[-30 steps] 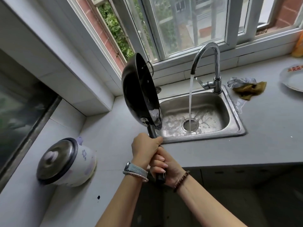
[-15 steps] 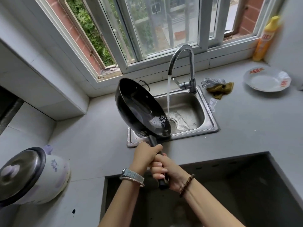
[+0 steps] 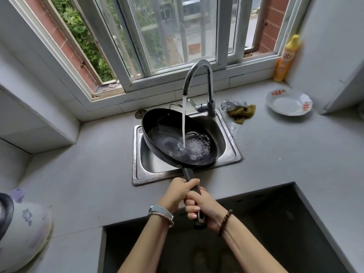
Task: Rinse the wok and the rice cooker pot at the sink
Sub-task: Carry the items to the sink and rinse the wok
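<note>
Over the steel sink (image 3: pixel 137 174), the black wok (image 3: pixel 167 134) sits open side up beneath the curved tap (image 3: pixel 199 75). A stream of water (image 3: pixel 184 123) falls into the right part of its bowl and pools there, bubbling. The wok's long axis runs from its far rim, near the window wall, back to the person, with the dark handle (image 3: pixel 188 174) pointing toward them across the sink's front edge. Each grip is clenched round that handle: the left hand (image 3: pixel 176 194) nearer the bowl, the right hand (image 3: pixel 202 207) just behind it near the handle's end, the two touching. On the grey worktop (image 3: pixel 88 174), a rice cooker (image 3: pixel 25 229) stands far left, well apart from the sink. Right of the tap lie a crumpled cloth (image 3: pixel 242 113), a white plate (image 3: pixel 287 103) and a yellow bottle (image 3: pixel 286 58).
</note>
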A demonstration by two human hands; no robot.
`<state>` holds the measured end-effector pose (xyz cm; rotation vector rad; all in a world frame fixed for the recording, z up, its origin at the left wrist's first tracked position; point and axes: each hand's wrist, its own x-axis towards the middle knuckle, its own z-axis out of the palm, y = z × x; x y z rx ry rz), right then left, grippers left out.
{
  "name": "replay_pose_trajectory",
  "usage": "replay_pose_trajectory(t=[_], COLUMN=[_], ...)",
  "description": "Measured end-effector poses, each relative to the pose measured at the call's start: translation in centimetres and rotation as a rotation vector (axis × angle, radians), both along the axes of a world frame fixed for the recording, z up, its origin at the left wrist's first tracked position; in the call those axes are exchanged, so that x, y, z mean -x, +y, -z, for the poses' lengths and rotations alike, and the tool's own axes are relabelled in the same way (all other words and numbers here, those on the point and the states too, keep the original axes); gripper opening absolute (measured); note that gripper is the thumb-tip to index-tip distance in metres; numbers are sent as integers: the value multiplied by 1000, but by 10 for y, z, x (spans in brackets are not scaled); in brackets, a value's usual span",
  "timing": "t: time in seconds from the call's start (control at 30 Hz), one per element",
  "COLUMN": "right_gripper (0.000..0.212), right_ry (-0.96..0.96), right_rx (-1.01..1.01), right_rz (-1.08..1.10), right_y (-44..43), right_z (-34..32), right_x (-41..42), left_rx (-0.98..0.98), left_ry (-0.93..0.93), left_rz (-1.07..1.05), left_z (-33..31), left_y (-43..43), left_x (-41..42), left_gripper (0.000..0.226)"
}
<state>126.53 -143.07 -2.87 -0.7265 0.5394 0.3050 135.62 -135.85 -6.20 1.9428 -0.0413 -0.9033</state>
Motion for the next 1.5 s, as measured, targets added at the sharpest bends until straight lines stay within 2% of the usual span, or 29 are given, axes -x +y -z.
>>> replay_pose_trajectory(t=[0.03,0.13,0.3,0.43,0.67,0.77,0.87,0.97,1.17,1.33,1.43,1.5], right_gripper=[19,18,24,39,46,37,22,22,6,7,6,7], right_ry=[8,25,40,88,130,130,135,188,266,310,307,294], right_rx=[34,131,184,215,270,269,160,19,326,537,579,527], right_rz=[6,1,-7,4,-5,-3,7,37,-10,-28,-22,-15], right_y=[-1,-4,-5,-3,-3,2,6,6,18,40,46,44], right_z=[4,15,31,41,47,47,43,42,42,43,40,37], right_x=[-1,-4,-7,-12,-18,-21,-22,-23,-32,-38,-39,-37], left_rx=[9,66,120,161,231,267,262,247,302,330,332,323], left_ry=[23,77,120,195,276,303,304,302,399,436,445,435], left_rz=[7,9,23,19,10,-7,-17,-13,-5,-37,-51,-45], left_z=[5,10,20,18,25,25,26,28,16,10,8,8], left_y=[-1,-6,-7,-9,-7,-4,0,1,9,23,28,29], left_x=[-1,0,-1,-2,-6,-8,-12,-14,-16,-16,-17,-17], left_gripper=[80,53,54,28,25,25,24,23,31,35,35,33])
